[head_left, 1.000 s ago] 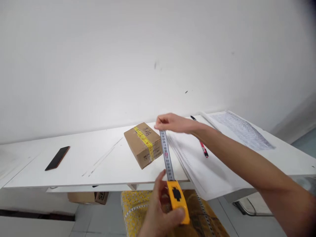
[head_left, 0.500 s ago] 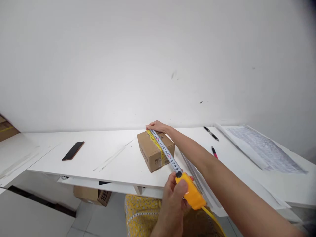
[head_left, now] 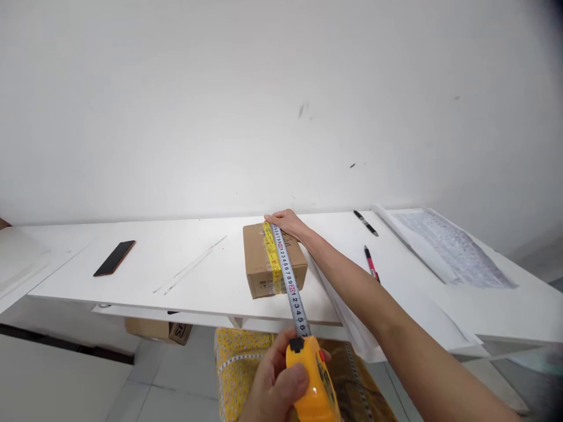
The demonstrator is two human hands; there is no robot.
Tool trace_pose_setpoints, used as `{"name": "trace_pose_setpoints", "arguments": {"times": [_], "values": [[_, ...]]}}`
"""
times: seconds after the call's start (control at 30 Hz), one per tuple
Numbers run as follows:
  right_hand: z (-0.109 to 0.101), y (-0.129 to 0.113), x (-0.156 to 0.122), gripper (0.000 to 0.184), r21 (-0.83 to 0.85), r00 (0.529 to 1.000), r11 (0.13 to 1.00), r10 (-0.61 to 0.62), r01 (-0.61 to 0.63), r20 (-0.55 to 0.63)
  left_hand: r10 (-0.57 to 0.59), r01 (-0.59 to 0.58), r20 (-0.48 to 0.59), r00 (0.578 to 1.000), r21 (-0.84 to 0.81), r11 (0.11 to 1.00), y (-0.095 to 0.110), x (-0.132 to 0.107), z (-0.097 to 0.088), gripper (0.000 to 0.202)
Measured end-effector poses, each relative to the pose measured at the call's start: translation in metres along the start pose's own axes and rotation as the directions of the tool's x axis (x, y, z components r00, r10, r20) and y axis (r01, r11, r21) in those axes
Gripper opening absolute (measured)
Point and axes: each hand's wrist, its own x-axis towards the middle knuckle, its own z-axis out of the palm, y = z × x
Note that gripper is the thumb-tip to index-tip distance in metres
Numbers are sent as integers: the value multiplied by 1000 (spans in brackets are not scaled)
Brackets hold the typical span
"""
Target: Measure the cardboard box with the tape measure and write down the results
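A small cardboard box (head_left: 255,252) with a yellow tape strip (head_left: 273,258) across its top sits on the white desk. My right hand (head_left: 285,220) reaches over to its far edge, fingers closed on the end of the silver measuring blade (head_left: 287,272). That blade runs over the box top beside the yellow strip and past the near edge. In front of the desk, my left hand (head_left: 273,384) is wrapped round the yellow tape measure (head_left: 313,381), thumb on its case. The blade's very tip is hidden by my right fingers.
On the desk (head_left: 176,246) a dark phone (head_left: 115,258) lies to the left. A black pen (head_left: 366,223), a pink pen (head_left: 370,264) and a written sheet (head_left: 453,249) lie right. Below are another cardboard box (head_left: 149,329) and a yellow patterned cushion (head_left: 235,346).
The box has turned to face me more squarely. My left hand has brought the tape measure left and nearer, with slightly more blade out. My right hand stays at the far edge.
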Motion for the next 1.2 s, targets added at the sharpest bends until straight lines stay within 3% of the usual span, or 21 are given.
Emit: {"name": "trace_pose_setpoints", "arguments": {"times": [0.2, 0.37, 0.57, 0.67, 0.77, 0.8, 0.9, 1.0, 1.07, 1.2], "values": [[-3, 15, 11, 44, 109, 1000, 994, 25, -27, 18, -11, 12, -13, 1000, 83, 996, -5, -1, 0, 61], [-1, 16, 12, 45, 105, 1000, 994, 16, -18, 12, 23, -22, -28, 999, 42, 999, -6, 5, 0, 61], [-11, 16, 19, 34, 63, 998, 997, -45, 47, -42, 46, -41, -58, 997, 90, 995, 12, 7, -3, 54], [-34, 4, 10, 34, 10, 975, 990, -138, 142, -173, 78, -69, -48, 996, 161, 985, 36, 1, -15, 59], [-66, -14, -17, 39, -78, 915, 963, -270, 258, -300, 113, -95, -63, 992, 245, 965, 72, -4, -36, 69], [-75, -19, -31, 42, -99, 910, 958, -288, 271, -298, 130, -99, -93, 987, 280, 955, 87, -4, -44, 74], [-89, -24, -74, 45, -91, 956, 969, -243, 230, -167, 238, -144, -199, 951, 397, 906, 133, 6, -72, 76], [-77, -14, -107, 43, -51, 983, 983, -177, 174, -58, 327, -165, -272, 905, 483, 860, 174, 33, -94, 65], [-60, -1, -116, 43, -39, 985, 986, -166, 164, -54, 368, -191, -272, 889, 511, 838, 194, 59, -103, 59], [-26, 20, -115, 41, -19, 978, 987, -161, 160, -133, 370, -190, -272, 888, 515, 836, 209, 104, -105, 45]]}}
